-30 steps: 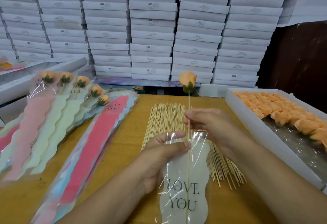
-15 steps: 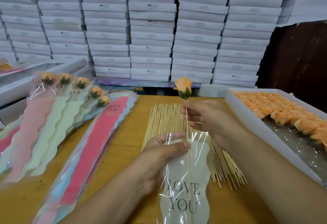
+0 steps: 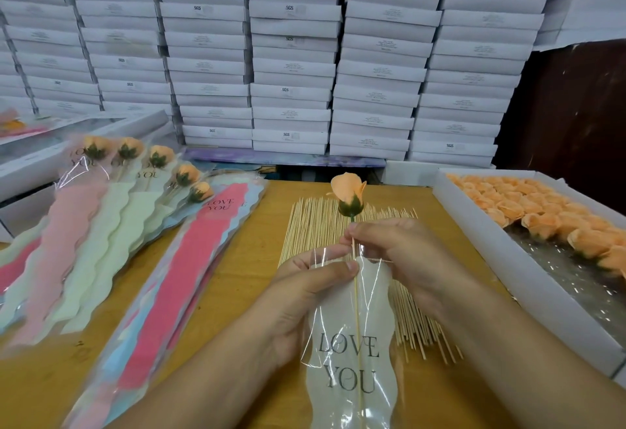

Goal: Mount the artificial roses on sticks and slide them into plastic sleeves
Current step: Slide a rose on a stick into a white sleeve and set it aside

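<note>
— Head view: what had changed over that last second?
— The rose [image 3: 349,193] had sunk lower, as its stick [image 3: 356,293] slid deeper into the "LOVE YOU" sleeve [image 3: 352,354]. The right hand [image 3: 393,252] pinched the stick just under the bloom; the left hand [image 3: 305,289] gripped the sleeve's open mouth.
— Where was it all?
— Above the spare sticks [image 3: 315,225] on the tabletop [image 3: 237,276]. Most of the stick looked sheathed, so I judged this rose nearly done, with the tray [image 3: 474,225] of loose roses waiting.
</note>
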